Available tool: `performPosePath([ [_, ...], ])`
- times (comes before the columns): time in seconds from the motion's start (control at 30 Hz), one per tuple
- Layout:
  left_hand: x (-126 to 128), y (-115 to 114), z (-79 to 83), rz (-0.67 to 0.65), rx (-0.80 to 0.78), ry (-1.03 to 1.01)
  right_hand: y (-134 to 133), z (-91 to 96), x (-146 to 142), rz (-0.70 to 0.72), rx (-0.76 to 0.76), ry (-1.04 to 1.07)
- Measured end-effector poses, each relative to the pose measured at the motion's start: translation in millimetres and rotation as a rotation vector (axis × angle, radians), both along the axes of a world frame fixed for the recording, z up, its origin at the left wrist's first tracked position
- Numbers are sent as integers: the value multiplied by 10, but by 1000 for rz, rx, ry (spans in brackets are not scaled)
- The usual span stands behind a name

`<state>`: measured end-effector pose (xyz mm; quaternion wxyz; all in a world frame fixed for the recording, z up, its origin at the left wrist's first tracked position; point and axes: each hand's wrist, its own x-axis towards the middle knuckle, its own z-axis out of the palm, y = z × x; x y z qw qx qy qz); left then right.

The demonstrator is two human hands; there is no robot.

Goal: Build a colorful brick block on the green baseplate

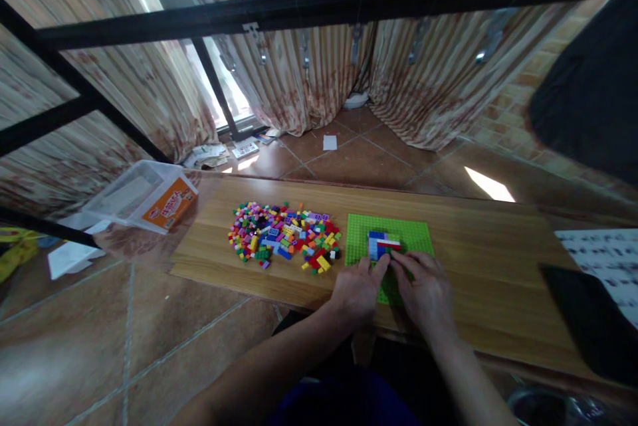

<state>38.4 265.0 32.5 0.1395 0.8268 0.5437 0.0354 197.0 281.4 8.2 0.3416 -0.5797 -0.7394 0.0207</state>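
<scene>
A green studded baseplate lies on the wooden tabletop. On its middle stands a low build of toy bricks in blue, light blue, white and red. My left hand comes in from the near side, its fingers bent with their tips against the build's near edge. Beside it, my right hand has thumb and fingers drawn together at the same edge, to the right. The fingertips of both hands nearly meet there. Any small brick between them is hidden. Left of the baseplate spreads a pile of loose, many-coloured bricks.
A clear plastic box with an orange label sits past the table's left end. At the right lie a dark flat object and a printed white sheet. A black metal frame crosses above, before striped curtains.
</scene>
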Motion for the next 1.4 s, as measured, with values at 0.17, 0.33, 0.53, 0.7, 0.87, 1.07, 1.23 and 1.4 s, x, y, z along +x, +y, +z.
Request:
performPosePath([
  [0.17,71,27,110,0,-58,56,10,19,3,9,-40,4],
  [0.33,121,43,146,-19,-71,71,12,10,18,31,-90,-1],
  [0.53,111,5,97,2,-2,46,1,3,42,16,-120,-9],
  [0.7,9,-139,125,21,31,-2,-123,-15,76,-102,-43,189],
  [0.87,-302,-474,136,90,-3,-171,-389,-92,97,-142,-91,317],
  [1.07,-857,-820,-69,316,113,-299,-646,-193,-22,-40,-119,266],
  [1.23,-1333,-845,-193,562,221,-341,-700,-213,-360,166,-89,223],
  [1.4,-1650,-750,-105,743,217,-372,-689,-232,-734,330,-112,148],
])
